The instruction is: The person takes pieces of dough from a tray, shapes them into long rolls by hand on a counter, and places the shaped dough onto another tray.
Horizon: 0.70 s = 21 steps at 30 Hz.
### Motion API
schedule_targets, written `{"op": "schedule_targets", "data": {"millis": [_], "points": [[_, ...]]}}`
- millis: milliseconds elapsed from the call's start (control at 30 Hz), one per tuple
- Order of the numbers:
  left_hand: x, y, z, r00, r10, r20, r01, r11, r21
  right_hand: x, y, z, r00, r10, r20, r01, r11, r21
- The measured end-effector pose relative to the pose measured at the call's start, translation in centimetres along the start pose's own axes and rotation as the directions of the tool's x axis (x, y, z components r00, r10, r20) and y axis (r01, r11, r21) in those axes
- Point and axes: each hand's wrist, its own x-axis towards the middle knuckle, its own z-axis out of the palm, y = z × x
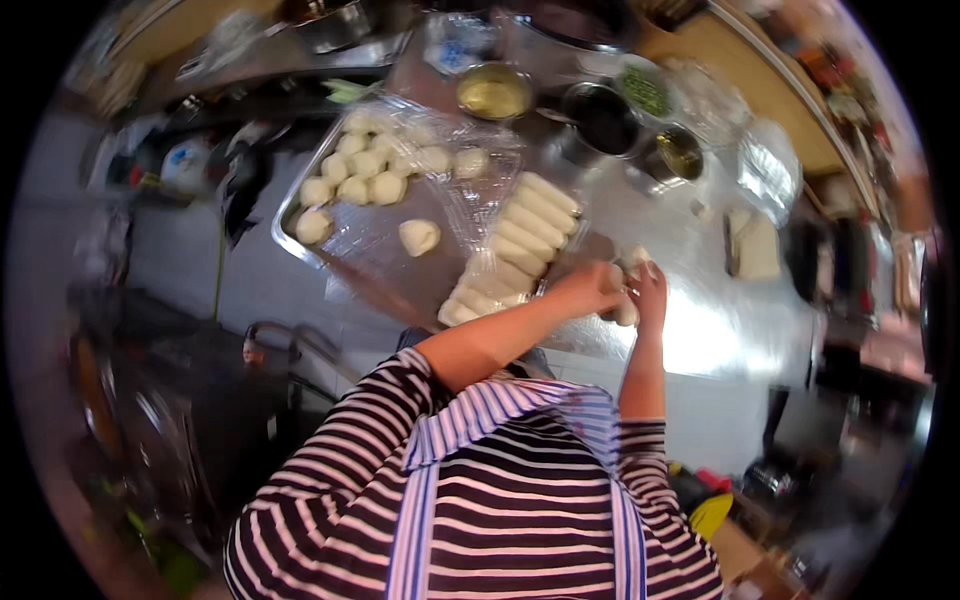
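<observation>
My left hand (592, 289) and my right hand (650, 290) are close together over the metal worktop, their fingers closed on a piece of white dough (626, 313). Some of the dough shows below the fingers, and a pale bit sticks up above them; the grip itself is partly hidden and blurred. Just left of my hands lies a slanting row of several rolled dough logs (528, 235), side by side. My left forearm passes over the near end of that row. Farther left, several round dough balls (388, 188) sit in a metal tray (283, 222) under clear plastic wrap (440, 200).
Along the back stand a bowl of yellow liquid (494, 92), a dark pot (601, 120), a bowl of chopped greens (645, 90) and a small metal container (675, 158). A folded pale cloth (753, 245) and a clear plastic bag (768, 170) lie at the right.
</observation>
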Motion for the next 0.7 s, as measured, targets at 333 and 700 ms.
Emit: {"op": "schedule_targets", "data": {"millis": [333, 700], "points": [[-15.5, -9.0, -25.2, 0.46, 0.21, -0.863, 0.355, 0.847, 0.395, -10.9, -3.1, 18.0, 0.72, -0.459, 0.52, 0.514, 0.857, 0.043], [-17.5, -17.3, -33.0, 0.631, 0.129, -0.765, 0.562, 0.604, 0.565, -10.5, -1.0, 45.5, 0.253, -0.445, 0.859, 0.881, -0.261, -0.394]]}}
